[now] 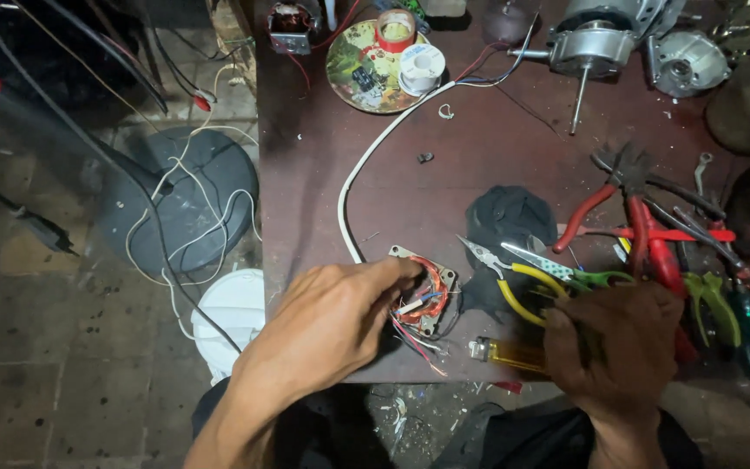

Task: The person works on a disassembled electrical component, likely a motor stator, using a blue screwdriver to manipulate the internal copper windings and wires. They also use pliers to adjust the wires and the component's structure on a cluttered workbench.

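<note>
A small square motor stator with copper-red windings [424, 291] is held at the near edge of the dark brown worktable [479, 165] by the left hand [332, 326], whose fingers are curled over its left side; red, blue and white leads trail from it towards the table edge. The right hand [618, 347] is loosely closed around a thin dark tool [566, 321], whose kind cannot be told, just above a clear yellow lighter [509, 352]. Between the two hands one pair of yellow-handled needle-nose pliers [514, 278] and one pair of green-handled scissors [566, 271] are laid against a crumpled black cloth [509, 217]. A white cable [366, 165] is run from the stator up to one round decorated plate [366, 65], on which two rolls of tape or wire are kept. One grey fan motor with shaft [588, 48] is set at the far edge, and a heap of red-handled pliers [627, 204] is piled to the right.
</note>
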